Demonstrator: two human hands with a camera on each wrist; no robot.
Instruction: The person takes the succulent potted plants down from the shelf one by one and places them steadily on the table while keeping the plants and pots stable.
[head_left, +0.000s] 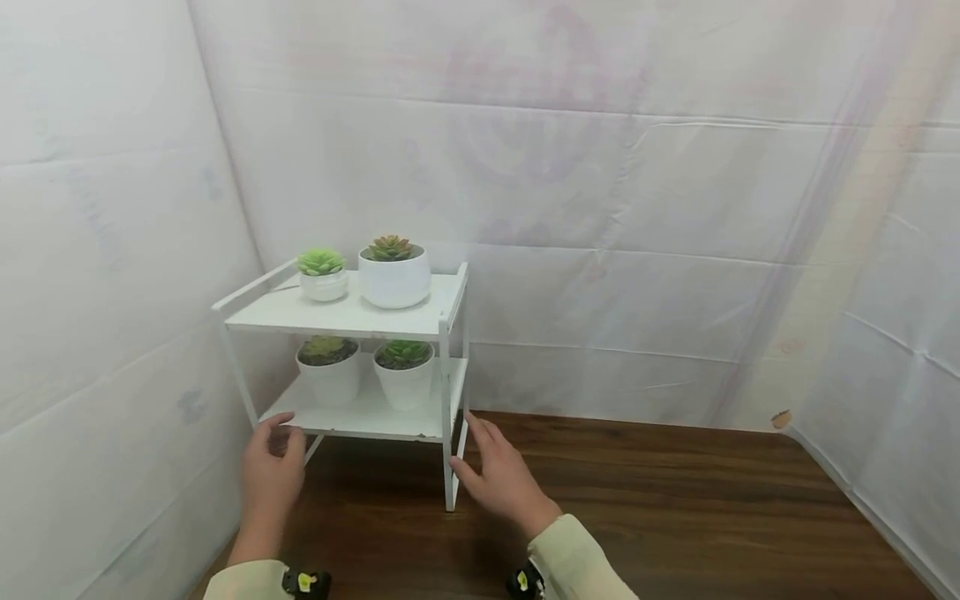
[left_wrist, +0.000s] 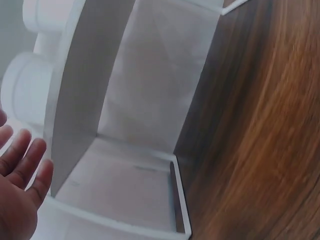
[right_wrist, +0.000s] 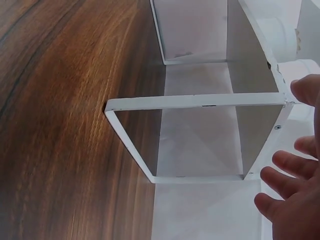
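A white two-tier rack (head_left: 337, 317) stands at the left. On its top shelf are a light green succulent (head_left: 321, 262) in a small white bowl pot and a reddish-green succulent (head_left: 391, 248) in a wider white pot. Two more potted succulents, one left (head_left: 330, 375) and one right (head_left: 405, 375), stand on the lower shelf. My left hand (head_left: 272, 471), its fingers loosely bent, is by the lower shelf's front left corner. Beside the rack's front right leg, my right hand (head_left: 506, 479) has its fingers spread. Neither hand holds anything; whether fingertips touch the rack I cannot tell.
The rack's feet stand on a dark brown wooden surface (head_left: 637, 500), which extends to the right. White sheeting (head_left: 562, 208) hangs behind and along both sides, close to the rack's left. A small brown mark (head_left: 781, 418) shows low on the sheeting at right.
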